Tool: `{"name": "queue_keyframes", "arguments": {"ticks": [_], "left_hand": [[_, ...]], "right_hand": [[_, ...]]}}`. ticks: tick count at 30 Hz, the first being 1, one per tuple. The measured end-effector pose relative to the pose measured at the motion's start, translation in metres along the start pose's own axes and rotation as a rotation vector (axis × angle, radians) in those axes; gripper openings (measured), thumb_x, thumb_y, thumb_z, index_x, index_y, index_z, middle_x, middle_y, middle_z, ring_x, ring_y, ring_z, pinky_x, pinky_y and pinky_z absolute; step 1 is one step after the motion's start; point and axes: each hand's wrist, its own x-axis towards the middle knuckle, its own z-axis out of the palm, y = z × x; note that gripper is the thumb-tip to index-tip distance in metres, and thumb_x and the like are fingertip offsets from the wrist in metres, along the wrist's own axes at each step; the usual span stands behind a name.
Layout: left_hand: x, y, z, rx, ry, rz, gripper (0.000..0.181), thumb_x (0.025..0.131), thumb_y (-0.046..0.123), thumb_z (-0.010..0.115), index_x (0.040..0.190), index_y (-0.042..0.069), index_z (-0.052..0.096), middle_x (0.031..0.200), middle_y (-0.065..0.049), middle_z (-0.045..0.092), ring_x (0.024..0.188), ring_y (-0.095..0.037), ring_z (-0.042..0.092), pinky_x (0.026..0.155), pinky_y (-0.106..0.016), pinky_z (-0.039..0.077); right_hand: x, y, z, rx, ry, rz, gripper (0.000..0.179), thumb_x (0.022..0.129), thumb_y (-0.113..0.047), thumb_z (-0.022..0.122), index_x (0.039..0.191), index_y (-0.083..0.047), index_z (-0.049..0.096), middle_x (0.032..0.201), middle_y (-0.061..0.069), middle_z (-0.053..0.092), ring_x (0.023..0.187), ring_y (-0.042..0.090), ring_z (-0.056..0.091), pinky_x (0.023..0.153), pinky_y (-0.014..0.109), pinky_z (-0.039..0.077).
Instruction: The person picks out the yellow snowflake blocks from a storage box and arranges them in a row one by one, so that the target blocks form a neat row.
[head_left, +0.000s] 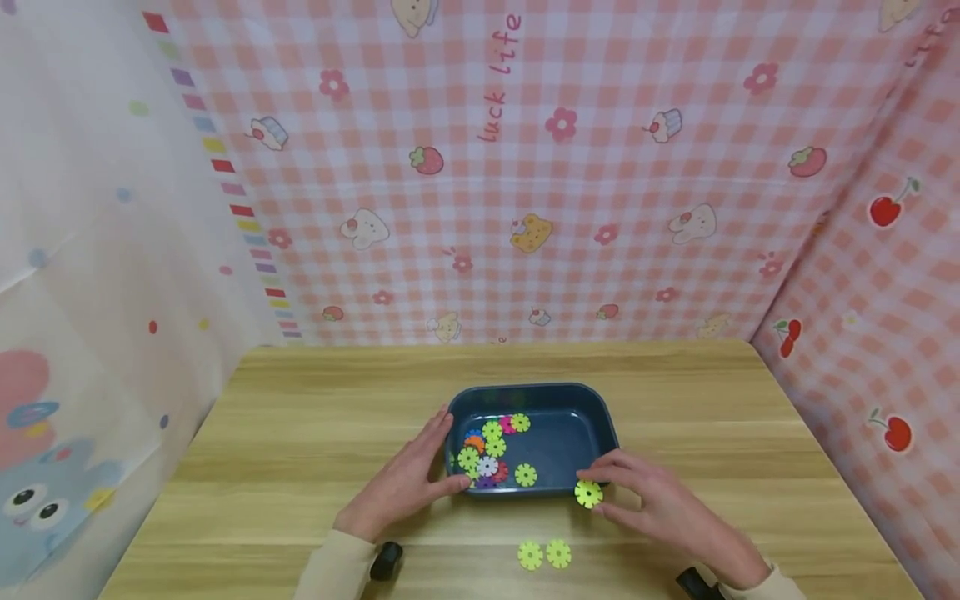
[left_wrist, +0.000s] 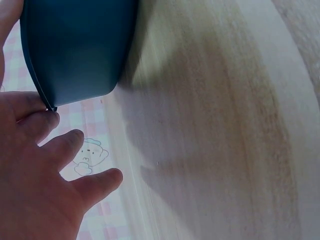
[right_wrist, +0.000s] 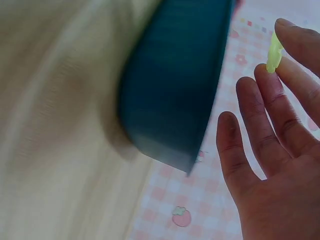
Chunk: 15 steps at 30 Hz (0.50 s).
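Note:
A dark blue plastic box (head_left: 555,433) with rounded corners stands on the table. My left hand (head_left: 408,483) holds its left end, the thumb over the near rim and fingers along the outer side. In the left wrist view that hand (left_wrist: 40,150) grips the rim, with the lower fingers spread apart. Thumb and finger of my right hand (head_left: 660,504) pinch a yellow-green snowflake disc (head_left: 588,494) just over the box's near right corner. The right wrist view shows this disc (right_wrist: 274,54) edge-on, the other fingers extended. Several snowflake discs (head_left: 492,431) in mixed colours lie in the box's left half.
Two more yellow-green snowflake discs (head_left: 530,556) lie side by side on the wooden table (head_left: 315,417), in front of the box. Pink checked cloth (head_left: 487,192) hangs behind the table and at its right. A white printed cloth (head_left: 112,250) hangs at the left.

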Motion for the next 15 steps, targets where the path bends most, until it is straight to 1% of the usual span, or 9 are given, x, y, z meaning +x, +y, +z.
{"name": "queue_keyframes", "arguments": {"ticks": [2, 5, 9, 11, 13, 15], "left_hand": [[0.0, -0.001, 0.001, 0.001, -0.001, -0.003, 0.099, 0.095, 0.056, 0.07, 0.167, 0.012, 0.018, 0.173, -0.008, 0.01, 0.157, -0.031, 0.018, 0.124, -0.053, 0.025], [0.0, -0.001, 0.001, 0.0, 0.001, -0.013, 0.098, 0.095, 0.057, 0.069, 0.167, 0.013, 0.019, 0.173, -0.006, 0.011, 0.157, -0.031, 0.018, 0.124, -0.054, 0.025], [0.001, 0.0, 0.001, -0.001, -0.003, -0.027, 0.098, 0.095, 0.056, 0.07, 0.167, 0.013, 0.02, 0.173, -0.006, 0.011, 0.157, -0.032, 0.019, 0.124, -0.054, 0.026], [0.002, 0.001, 0.001, -0.001, -0.008, -0.033, 0.098, 0.094, 0.056, 0.07, 0.166, 0.012, 0.02, 0.173, -0.007, 0.011, 0.157, -0.032, 0.018, 0.124, -0.054, 0.026], [0.002, 0.001, 0.001, -0.001, -0.01, -0.037, 0.098, 0.094, 0.056, 0.07, 0.166, 0.012, 0.02, 0.173, -0.007, 0.011, 0.157, -0.031, 0.018, 0.124, -0.054, 0.025], [0.002, 0.001, 0.001, -0.003, -0.013, -0.037, 0.098, 0.095, 0.055, 0.07, 0.166, 0.012, 0.02, 0.173, -0.007, 0.011, 0.157, -0.031, 0.018, 0.124, -0.054, 0.025]], "right_hand": [[-0.004, 0.0, 0.004, 0.018, -0.012, 0.001, 0.036, 0.089, -0.014, 0.083, 0.124, -0.017, 0.076, 0.114, -0.011, 0.066, 0.1, 0.013, 0.065, 0.083, 0.032, 0.061], [-0.009, -0.002, 0.007, 0.047, -0.055, 0.043, 0.033, 0.09, -0.017, 0.082, 0.123, -0.016, 0.076, 0.115, -0.011, 0.065, 0.101, 0.011, 0.063, 0.086, 0.033, 0.06], [-0.015, -0.003, 0.008, 0.104, -0.157, 0.16, 0.031, 0.096, -0.033, 0.076, 0.125, -0.022, 0.075, 0.119, -0.013, 0.064, 0.105, 0.007, 0.06, 0.091, 0.031, 0.059], [-0.017, -0.003, 0.01, 0.126, -0.197, 0.196, 0.033, 0.098, -0.041, 0.072, 0.126, -0.024, 0.075, 0.12, -0.014, 0.063, 0.105, 0.007, 0.059, 0.092, 0.03, 0.059], [-0.019, -0.001, 0.012, 0.153, -0.225, 0.21, 0.035, 0.099, -0.045, 0.069, 0.127, -0.025, 0.074, 0.121, -0.015, 0.063, 0.105, 0.007, 0.059, 0.093, 0.029, 0.058], [-0.021, 0.001, 0.015, 0.182, -0.242, 0.205, 0.034, 0.1, -0.045, 0.068, 0.127, -0.025, 0.073, 0.122, -0.015, 0.063, 0.106, 0.007, 0.059, 0.094, 0.029, 0.058]]}}
